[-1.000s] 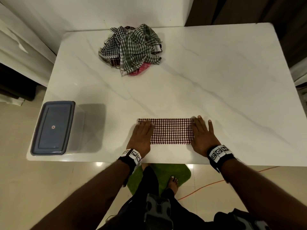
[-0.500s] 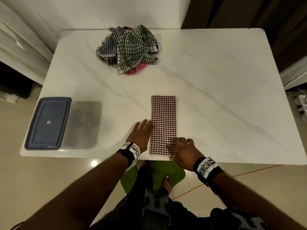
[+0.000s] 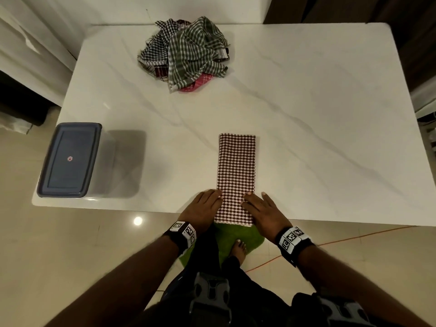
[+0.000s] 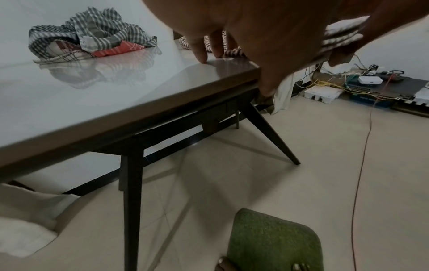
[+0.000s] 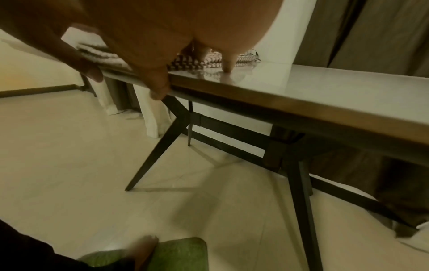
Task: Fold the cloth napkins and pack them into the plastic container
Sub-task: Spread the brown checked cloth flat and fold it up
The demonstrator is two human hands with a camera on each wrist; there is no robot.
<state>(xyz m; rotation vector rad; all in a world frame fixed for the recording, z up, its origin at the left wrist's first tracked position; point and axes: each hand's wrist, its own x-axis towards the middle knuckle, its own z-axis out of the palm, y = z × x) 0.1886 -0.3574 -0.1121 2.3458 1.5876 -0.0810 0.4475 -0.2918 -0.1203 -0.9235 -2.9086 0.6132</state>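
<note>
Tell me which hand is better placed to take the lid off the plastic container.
Left, probably. The plastic container, lid on, sits at the table's left edge on the left hand side; the right hand would have to cross the checked napkin.

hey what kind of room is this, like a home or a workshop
Most likely a home, perhaps a dining area: a marble-look table on dark wooden legs, a tiled floor with a green mat, and curtains beside it.

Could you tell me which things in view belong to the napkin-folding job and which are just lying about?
Belongs to the job:
- folded checked napkin
- pile of unfolded napkins
- lidded plastic container

Just lying about:
- green mat on the floor
- orange cable
- boxes and wires by the wall
</note>
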